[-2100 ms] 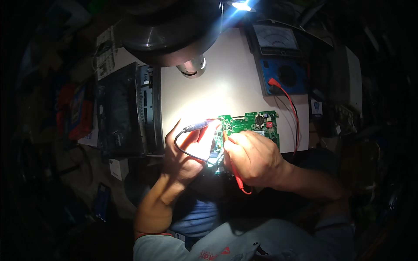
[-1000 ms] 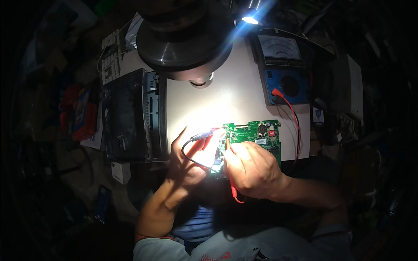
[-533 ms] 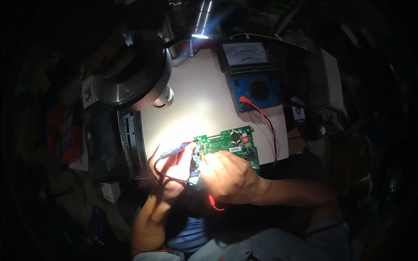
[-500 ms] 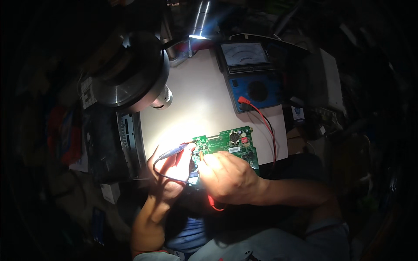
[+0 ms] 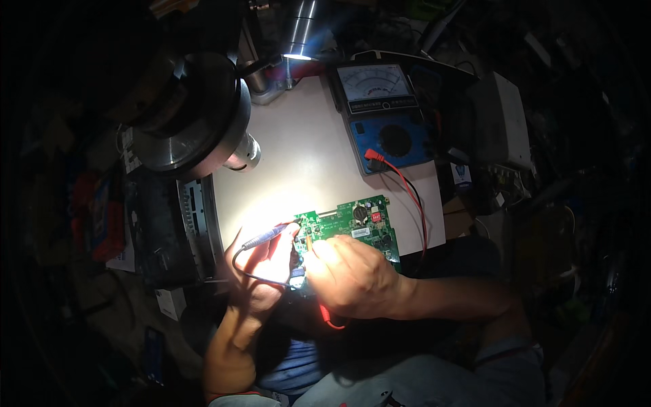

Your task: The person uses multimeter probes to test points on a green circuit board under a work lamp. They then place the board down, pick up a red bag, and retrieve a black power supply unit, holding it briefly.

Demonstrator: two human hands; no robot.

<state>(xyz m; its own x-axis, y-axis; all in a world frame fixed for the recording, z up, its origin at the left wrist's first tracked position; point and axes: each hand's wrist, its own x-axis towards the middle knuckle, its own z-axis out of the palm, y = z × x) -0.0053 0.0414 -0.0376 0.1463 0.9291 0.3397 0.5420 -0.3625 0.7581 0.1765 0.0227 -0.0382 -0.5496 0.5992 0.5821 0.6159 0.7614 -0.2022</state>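
A green circuit board (image 5: 329,226) is tilted in front of me under a bright light. My left hand (image 5: 256,268) is closed at its left edge and pinches a dark blue test probe (image 5: 263,236), whose tip points at the board's upper left part. Over the board's lower middle, my right hand (image 5: 356,275) is curled round a red test probe (image 5: 325,314); its red rear end shows below the hand. A thin orange-brown piece stands at my right fingertips, against the board. Exact contact points are hidden by fingers and glare.
An analog multimeter (image 5: 390,136) lies at the back right, with red and black leads (image 5: 415,197) plugged in. A lit lamp (image 5: 300,34) hangs at the back. To the left, a large round metal microscope-like head (image 5: 196,136) overhangs the white work surface (image 5: 285,149).
The whole view has shifted slightly, so the board, multimeter and lamp appear a little further left. Both hands keep their grips at the board, with hardly any movement relative to it.
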